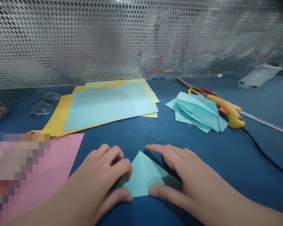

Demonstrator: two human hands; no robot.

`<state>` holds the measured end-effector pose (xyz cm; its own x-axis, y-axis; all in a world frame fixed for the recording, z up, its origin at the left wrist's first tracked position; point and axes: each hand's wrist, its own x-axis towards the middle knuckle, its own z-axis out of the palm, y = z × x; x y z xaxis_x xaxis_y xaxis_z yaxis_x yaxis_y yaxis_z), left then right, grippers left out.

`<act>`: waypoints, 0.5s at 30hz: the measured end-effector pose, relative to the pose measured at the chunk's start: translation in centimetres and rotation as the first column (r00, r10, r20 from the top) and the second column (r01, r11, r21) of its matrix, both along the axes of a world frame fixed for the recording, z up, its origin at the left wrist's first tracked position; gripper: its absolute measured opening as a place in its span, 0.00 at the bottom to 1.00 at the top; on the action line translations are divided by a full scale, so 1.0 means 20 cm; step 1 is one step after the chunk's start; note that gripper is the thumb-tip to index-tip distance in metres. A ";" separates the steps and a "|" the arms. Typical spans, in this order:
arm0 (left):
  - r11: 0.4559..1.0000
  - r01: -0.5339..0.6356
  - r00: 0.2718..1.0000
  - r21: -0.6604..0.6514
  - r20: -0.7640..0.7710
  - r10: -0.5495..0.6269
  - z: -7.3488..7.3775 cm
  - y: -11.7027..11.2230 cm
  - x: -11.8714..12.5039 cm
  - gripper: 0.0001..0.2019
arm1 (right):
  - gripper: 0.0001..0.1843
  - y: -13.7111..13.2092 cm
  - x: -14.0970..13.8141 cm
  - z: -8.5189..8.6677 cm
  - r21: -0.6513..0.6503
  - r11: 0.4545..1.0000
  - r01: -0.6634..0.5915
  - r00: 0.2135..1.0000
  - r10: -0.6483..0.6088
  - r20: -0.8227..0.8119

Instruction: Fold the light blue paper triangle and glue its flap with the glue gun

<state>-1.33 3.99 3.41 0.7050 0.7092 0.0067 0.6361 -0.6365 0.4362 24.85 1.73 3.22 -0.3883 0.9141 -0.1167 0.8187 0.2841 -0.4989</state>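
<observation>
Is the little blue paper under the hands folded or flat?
Folded. The blue paper comes to a point like a triangle, and the left hand and right hand press on its edges.

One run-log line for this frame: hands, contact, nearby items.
left hand: pressing folded teal paper | right hand: pressing same paper | surface: blue table | nearby: folded teal pieces, glue gun
</observation>
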 end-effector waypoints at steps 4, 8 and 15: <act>1.000 0.031 0.997 -0.003 -0.075 -0.031 0.04 0.05 0.00 0.13 | 0.37 0.05 0.04 0.05 -0.041 0.999 -0.012 0.998 0.015 0.067; 0.998 0.064 0.995 0.023 -0.073 -0.062 0.07 0.08 -0.01 0.19 | 0.39 0.05 0.14 0.04 0.018 0.999 -0.026 0.991 0.024 0.132; 0.996 0.047 0.993 0.073 -0.110 -0.038 0.03 0.05 -0.12 0.17 | 0.45 0.08 0.29 0.04 -0.053 0.997 -0.060 0.998 0.062 0.035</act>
<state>-3.81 4.99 3.96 0.7340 0.6789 -0.0190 0.6487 -0.6925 0.3156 30.55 3.27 3.93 -0.4375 0.8814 -0.1784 0.8186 0.3082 -0.4846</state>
